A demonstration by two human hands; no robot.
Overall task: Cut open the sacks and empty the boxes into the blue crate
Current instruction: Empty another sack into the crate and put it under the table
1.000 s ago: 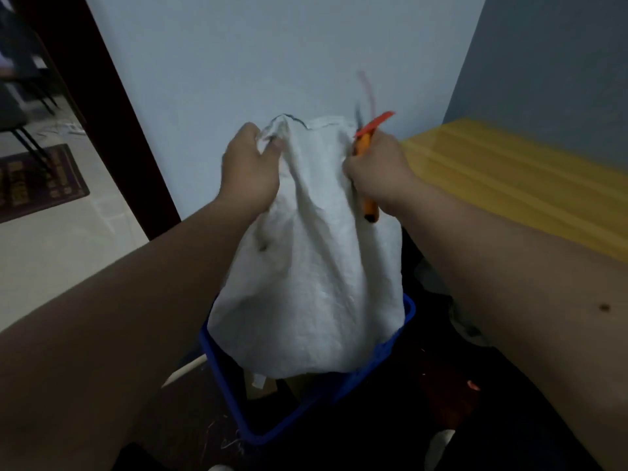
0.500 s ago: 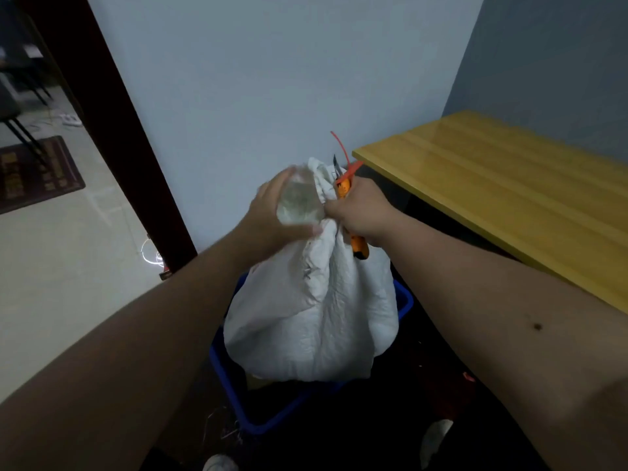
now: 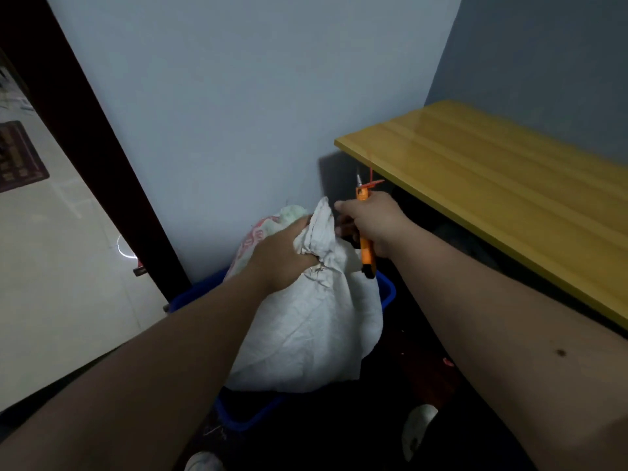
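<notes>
From the head camera, the white sack (image 3: 306, 334) stands upright in the blue crate (image 3: 387, 294), its bunched neck clamped in the left hand (image 3: 285, 256). Just right of that neck, the right hand (image 3: 373, 226) grips an orange utility knife (image 3: 366, 246), blade pointing up.

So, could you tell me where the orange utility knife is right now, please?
In the head view it is right of centre, gripped upright in the right hand, the orange utility knife beside the white sack's bunched top, just below the yellow table's edge.
</notes>
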